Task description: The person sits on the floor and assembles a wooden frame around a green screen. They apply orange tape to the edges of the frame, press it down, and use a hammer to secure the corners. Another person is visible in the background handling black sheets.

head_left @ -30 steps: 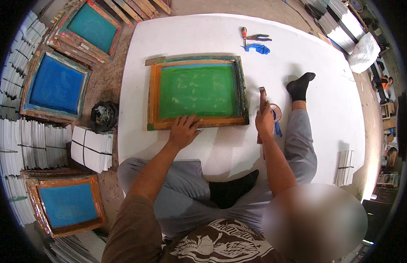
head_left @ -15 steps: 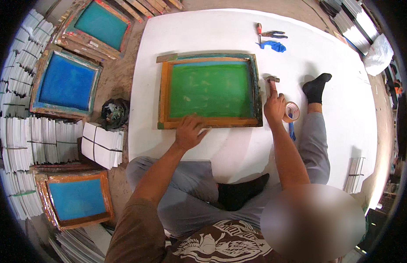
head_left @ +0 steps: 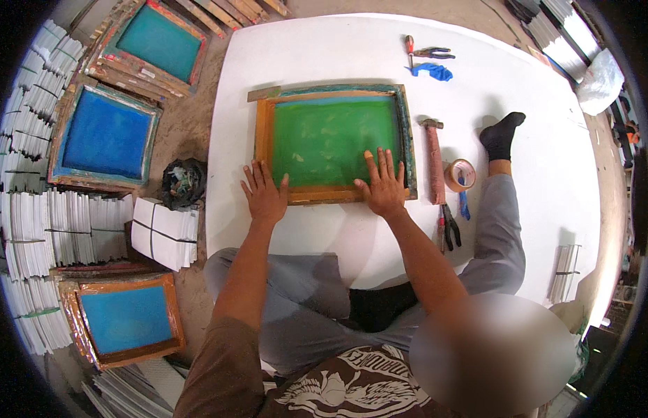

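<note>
A wooden screen-printing frame with green mesh lies flat on the white surface before me. My left hand rests at its near left corner, fingers spread and empty. My right hand lies flat over the near right edge, its spread fingers reaching onto the green mesh. To the right of the frame is a hammer with a reddish wrapped handle, and nothing holds it. Beside the hammer stands a roll of tape. Pliers with dark handles lie just below the hammer's handle end.
At the far side lie a screwdriver, another pair of pliers and a crumpled blue cloth or glove. Several mesh frames and tied paper stacks line the left. My outstretched leg borders the tools on the right.
My right hand has left the hammer, which stays in place, and moved left onto the frame. My left hand has slid left along the near edge to the corner.
</note>
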Demonstrator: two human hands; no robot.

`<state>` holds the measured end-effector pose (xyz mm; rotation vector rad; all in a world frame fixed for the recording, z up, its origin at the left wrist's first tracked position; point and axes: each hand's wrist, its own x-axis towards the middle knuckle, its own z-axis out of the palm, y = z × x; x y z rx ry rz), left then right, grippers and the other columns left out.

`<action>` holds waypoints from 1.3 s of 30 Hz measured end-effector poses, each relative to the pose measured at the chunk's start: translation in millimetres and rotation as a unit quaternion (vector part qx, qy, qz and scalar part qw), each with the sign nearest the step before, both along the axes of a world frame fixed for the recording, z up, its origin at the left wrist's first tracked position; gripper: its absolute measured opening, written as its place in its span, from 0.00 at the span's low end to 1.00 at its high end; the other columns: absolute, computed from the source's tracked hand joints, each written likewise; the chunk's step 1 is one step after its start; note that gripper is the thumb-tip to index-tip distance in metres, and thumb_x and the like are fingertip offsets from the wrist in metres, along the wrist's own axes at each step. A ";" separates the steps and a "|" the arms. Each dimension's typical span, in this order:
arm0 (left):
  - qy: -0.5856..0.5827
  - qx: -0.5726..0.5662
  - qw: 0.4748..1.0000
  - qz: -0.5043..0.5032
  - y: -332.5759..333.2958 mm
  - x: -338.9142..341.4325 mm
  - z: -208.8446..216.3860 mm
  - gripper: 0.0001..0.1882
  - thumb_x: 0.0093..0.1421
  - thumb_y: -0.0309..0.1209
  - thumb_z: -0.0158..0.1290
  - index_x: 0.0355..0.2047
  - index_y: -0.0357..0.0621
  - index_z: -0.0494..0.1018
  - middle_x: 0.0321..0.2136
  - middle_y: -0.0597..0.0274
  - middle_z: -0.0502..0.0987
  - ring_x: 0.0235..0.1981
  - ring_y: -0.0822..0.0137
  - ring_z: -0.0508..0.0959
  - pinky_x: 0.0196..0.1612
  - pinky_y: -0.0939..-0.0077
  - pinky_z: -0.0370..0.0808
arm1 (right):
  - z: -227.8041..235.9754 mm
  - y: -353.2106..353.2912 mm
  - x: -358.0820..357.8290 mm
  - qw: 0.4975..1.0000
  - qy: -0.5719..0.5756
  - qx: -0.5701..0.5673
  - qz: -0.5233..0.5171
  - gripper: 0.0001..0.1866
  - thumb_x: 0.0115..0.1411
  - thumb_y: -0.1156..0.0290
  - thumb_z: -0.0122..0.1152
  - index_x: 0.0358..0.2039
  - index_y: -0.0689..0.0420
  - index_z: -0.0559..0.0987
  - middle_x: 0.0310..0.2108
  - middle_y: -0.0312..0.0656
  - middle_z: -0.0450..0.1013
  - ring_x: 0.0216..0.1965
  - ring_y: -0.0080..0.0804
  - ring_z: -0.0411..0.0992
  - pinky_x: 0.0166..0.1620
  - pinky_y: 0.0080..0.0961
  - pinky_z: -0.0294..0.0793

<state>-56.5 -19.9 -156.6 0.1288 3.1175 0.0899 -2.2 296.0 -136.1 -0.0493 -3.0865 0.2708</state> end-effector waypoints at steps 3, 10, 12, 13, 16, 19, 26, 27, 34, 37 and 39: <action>-0.001 -0.005 1.000 0.005 4.1 -2.5 1.0 0.46 0.72 0.60 0.36 0.75 0.35 0.44 0.76 0.39 0.39 0.77 0.39 0.38 0.73 0.36 0.40 | -3.8 11.6 7.3 1.000 0.011 0.006 -0.004 0.41 0.71 0.35 0.38 0.75 0.46 0.53 0.77 0.52 0.45 0.78 0.51 0.40 0.73 0.63 0.40; -0.033 0.071 0.996 0.044 54.6 24.3 50.3 0.66 0.54 0.78 0.47 0.76 0.38 0.43 0.75 0.35 0.38 0.76 0.35 0.33 0.71 0.30 0.31 | 1.0 44.3 32.2 0.987 0.069 -0.035 -0.139 0.57 0.61 0.28 0.50 0.74 0.61 0.51 0.73 0.66 0.46 0.76 0.62 0.41 0.73 0.61 0.43; -0.024 0.095 0.995 0.021 88.2 30.7 49.2 0.72 0.47 0.82 0.50 0.75 0.38 0.43 0.75 0.34 0.37 0.76 0.34 0.32 0.71 0.28 0.29 | 3.6 17.4 30.3 0.981 0.097 -0.043 -0.160 0.67 0.50 0.25 0.63 0.74 0.63 0.50 0.71 0.73 0.48 0.75 0.68 0.42 0.73 0.61 0.42; -0.032 0.095 0.995 0.020 106.1 37.2 47.2 0.73 0.46 0.82 0.51 0.75 0.38 0.44 0.75 0.35 0.37 0.76 0.34 0.31 0.71 0.28 0.29 | 0.7 5.3 30.0 0.979 0.091 -0.039 -0.181 0.68 0.49 0.25 0.65 0.74 0.63 0.49 0.71 0.72 0.48 0.75 0.68 0.42 0.73 0.61 0.42; -0.018 0.095 0.995 0.018 129.5 45.5 27.9 0.74 0.43 0.84 0.51 0.75 0.38 0.45 0.75 0.35 0.39 0.75 0.33 0.32 0.71 0.28 0.30 | -7.5 -11.3 26.3 0.969 0.059 -0.040 -0.235 0.74 0.42 0.28 0.74 0.74 0.61 0.46 0.72 0.69 0.46 0.75 0.66 0.41 0.73 0.59 0.43; 0.019 0.095 0.995 0.018 115.7 52.2 12.2 0.75 0.42 0.85 0.50 0.75 0.39 0.46 0.74 0.34 0.41 0.75 0.31 0.34 0.70 0.25 0.32 | 4.6 -12.9 30.2 0.970 0.046 -0.102 -0.215 0.75 0.41 0.32 0.77 0.75 0.60 0.43 0.73 0.67 0.44 0.75 0.65 0.41 0.73 0.57 0.44; -0.072 0.111 0.991 0.033 119.4 45.6 36.1 0.75 0.41 0.81 0.57 0.75 0.40 0.46 0.75 0.36 0.37 0.76 0.35 0.29 0.71 0.30 0.28 | 22.7 7.7 35.4 0.971 0.011 -0.150 -0.188 0.73 0.42 0.43 0.82 0.75 0.59 0.43 0.71 0.63 0.49 0.73 0.61 0.47 0.73 0.54 0.48; -0.071 0.112 0.991 0.033 119.2 44.9 35.0 0.75 0.41 0.81 0.57 0.75 0.40 0.46 0.75 0.36 0.37 0.76 0.35 0.29 0.72 0.30 0.28 | 23.1 9.4 35.2 0.969 0.017 -0.160 -0.186 0.73 0.42 0.44 0.83 0.75 0.59 0.43 0.70 0.62 0.50 0.73 0.61 0.48 0.72 0.53 0.49; -0.080 0.163 0.982 0.053 126.0 42.7 34.0 0.72 0.44 0.80 0.56 0.74 0.40 0.47 0.75 0.35 0.37 0.75 0.33 0.28 0.70 0.26 0.26 | 14.9 39.4 31.5 0.959 0.008 -0.216 -0.180 0.70 0.44 0.37 0.78 0.74 0.59 0.45 0.69 0.65 0.51 0.71 0.63 0.51 0.71 0.57 0.51; -0.084 0.168 0.979 0.075 155.8 48.8 36.8 0.71 0.44 0.80 0.56 0.74 0.40 0.49 0.75 0.34 0.38 0.75 0.33 0.28 0.69 0.26 0.26 | 0.5 47.1 32.2 0.956 0.052 -0.188 -0.220 0.70 0.44 0.34 0.76 0.74 0.57 0.45 0.70 0.65 0.51 0.71 0.63 0.51 0.70 0.58 0.52; -0.084 0.157 0.981 0.078 167.2 51.2 35.2 0.71 0.44 0.80 0.56 0.74 0.40 0.50 0.75 0.34 0.38 0.75 0.32 0.28 0.69 0.26 0.25 | -2.4 43.3 36.2 0.960 0.016 -0.167 -0.224 0.71 0.44 0.32 0.75 0.75 0.56 0.45 0.70 0.66 0.51 0.72 0.63 0.51 0.70 0.59 0.52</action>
